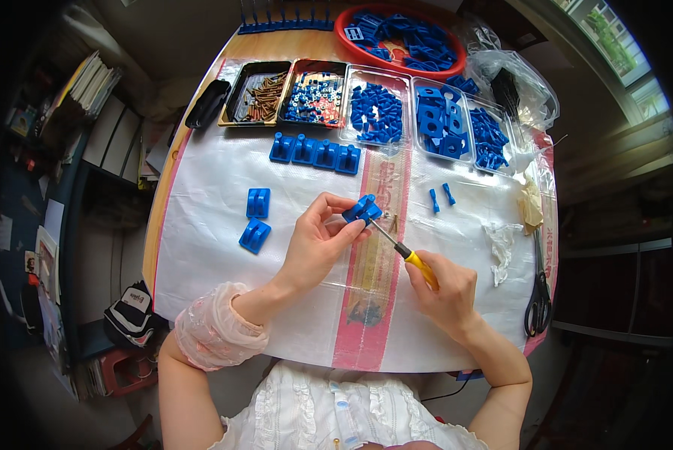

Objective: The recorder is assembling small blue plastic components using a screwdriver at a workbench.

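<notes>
My left hand (323,236) is closed around a small blue plastic bracket (362,207), pinching it between thumb and fingers above the middle of the table. In my right hand (450,294) is a screwdriver (417,264) with a yellow and black handle. Its metal shaft points up and left, and the tip meets the bracket; whether it sits in a screw head is too small to tell. To the left of my left hand lie two blue brackets, one (258,202) behind the other (255,235). Two slim blue pieces, one (434,200) beside the other (448,193), lie to the right.
Several more brackets (303,150) stand in a row. Behind them are a tray (255,125) of screws and several trays of small parts. A red basin (342,31) of blue parts is farther back. Black scissors (537,304) and crumpled white plastic (501,251) lie at the right.
</notes>
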### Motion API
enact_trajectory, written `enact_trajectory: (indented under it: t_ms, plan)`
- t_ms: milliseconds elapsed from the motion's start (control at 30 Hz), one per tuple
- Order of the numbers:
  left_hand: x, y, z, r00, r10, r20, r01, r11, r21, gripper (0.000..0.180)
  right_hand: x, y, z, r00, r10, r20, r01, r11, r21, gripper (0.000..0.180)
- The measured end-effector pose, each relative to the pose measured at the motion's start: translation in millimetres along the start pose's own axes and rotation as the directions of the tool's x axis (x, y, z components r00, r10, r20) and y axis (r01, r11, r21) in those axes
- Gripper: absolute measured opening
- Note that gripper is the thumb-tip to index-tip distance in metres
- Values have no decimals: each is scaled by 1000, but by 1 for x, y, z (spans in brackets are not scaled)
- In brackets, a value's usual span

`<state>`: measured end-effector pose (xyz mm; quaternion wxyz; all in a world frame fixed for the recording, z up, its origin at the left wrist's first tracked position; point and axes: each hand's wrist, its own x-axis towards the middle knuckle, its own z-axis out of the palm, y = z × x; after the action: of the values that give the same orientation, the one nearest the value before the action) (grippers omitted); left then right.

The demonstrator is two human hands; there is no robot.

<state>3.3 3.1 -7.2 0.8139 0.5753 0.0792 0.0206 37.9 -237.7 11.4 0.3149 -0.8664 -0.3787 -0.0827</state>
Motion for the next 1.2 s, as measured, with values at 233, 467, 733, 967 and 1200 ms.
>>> enact_trajectory:
  t_ms: [233,467,733,967,1200]
  plan:
    - [0,-1,-1,1000,5,-4,-5,1000,22,26,0,-3,5,997,83,-5,-81,977,195,36]
    - [3,-1,-2,1000,22,-18,-22,1000,16,26,-5,7,12,995,49,-84,-29,974,223,35]
    - [3,-1,-2,998,45,-40,-45,999,25,26,4,1,1,998,-1,-65,5,998,63,20]
    - [3,-1,-2,998,38,-44,-37,999,28,25,0,7,4,1000,20,0,-20,995,96,39]
    - [5,-1,-3,996,54,-72,-54,998,13,24,-5,10,12,999,1,-44,7,984,175,43]
